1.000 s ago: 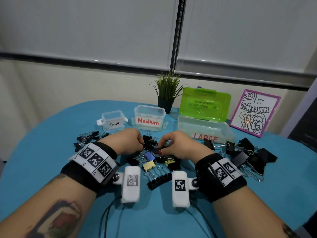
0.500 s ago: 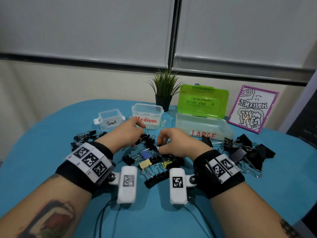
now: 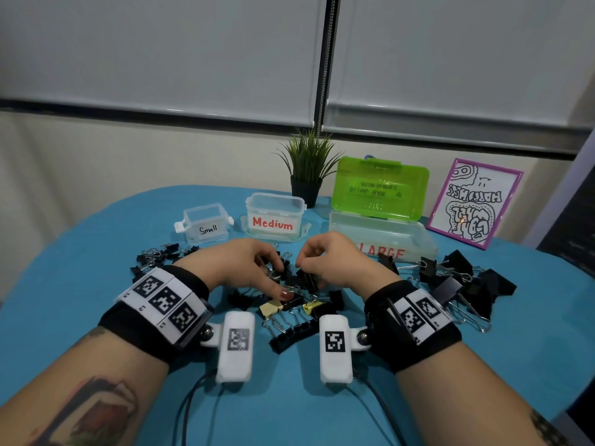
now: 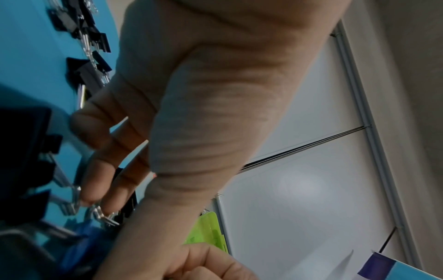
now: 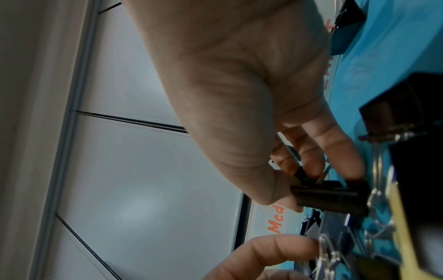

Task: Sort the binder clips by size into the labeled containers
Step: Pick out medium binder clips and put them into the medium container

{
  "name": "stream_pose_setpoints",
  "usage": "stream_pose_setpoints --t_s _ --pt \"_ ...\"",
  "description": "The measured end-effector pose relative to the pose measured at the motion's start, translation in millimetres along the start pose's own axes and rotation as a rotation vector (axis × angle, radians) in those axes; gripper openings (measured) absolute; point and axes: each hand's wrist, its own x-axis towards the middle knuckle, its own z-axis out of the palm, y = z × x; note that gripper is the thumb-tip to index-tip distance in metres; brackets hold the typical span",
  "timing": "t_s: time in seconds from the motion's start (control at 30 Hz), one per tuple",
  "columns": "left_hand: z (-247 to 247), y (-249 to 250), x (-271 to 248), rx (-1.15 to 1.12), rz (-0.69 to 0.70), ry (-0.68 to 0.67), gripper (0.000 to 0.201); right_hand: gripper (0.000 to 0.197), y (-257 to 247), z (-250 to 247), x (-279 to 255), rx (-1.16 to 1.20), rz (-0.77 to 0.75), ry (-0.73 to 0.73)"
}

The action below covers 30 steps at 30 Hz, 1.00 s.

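Several medium binder clips (image 3: 291,333), black with a few yellow, lie in a heap on the blue table between my wrists. My left hand (image 3: 277,278) curls its fingers and thumb over a black clip at the heap's far side; its fingertips (image 4: 95,191) touch silver wire handles. My right hand (image 3: 306,268) pinches a black binder clip (image 5: 328,197) between thumb and fingers, just above the heap. Behind the hands stand the clear containers marked Small (image 3: 206,225), Medium (image 3: 275,217) and Large (image 3: 383,239), the last with its green lid (image 3: 380,188) raised.
Small black clips (image 3: 157,255) lie in a group at the left, large black clips (image 3: 460,278) at the right. A potted plant (image 3: 307,175) and a framed drawing (image 3: 473,204) stand at the back. Two cables run off the table's near edge.
My left hand rose towards the Medium container, then came back down onto the heap. My right hand lifted slightly and now pinches a black clip.
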Motion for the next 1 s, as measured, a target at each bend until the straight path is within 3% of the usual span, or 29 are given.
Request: stream_pose_setpoints --t_s 0.17,0.33,0.53,0.8,1.0 --pt "2 2 -1 -0.005 0.036 -0.022 0.041 0.015 3 -3 1 -0.007 0.054 -0.061" --pt "5 -1 4 -0.002 0.059 -0.005 0.026 0.025 -1 -8 -6 -0.11 0.017 -0.112" --pt "7 -4 11 -0.171 0.065 0.04 0.011 0.018 1 -7 -4 -0.122 0.013 -0.114" --pt "8 2 12 -0.634 -0.044 0.133 0.008 0.014 6 -9 4 0.248 0.028 0.017" --pt "8 6 10 -0.966 -0.088 0.063 0.019 0.014 4 -9 7 0.593 -0.055 0.145"
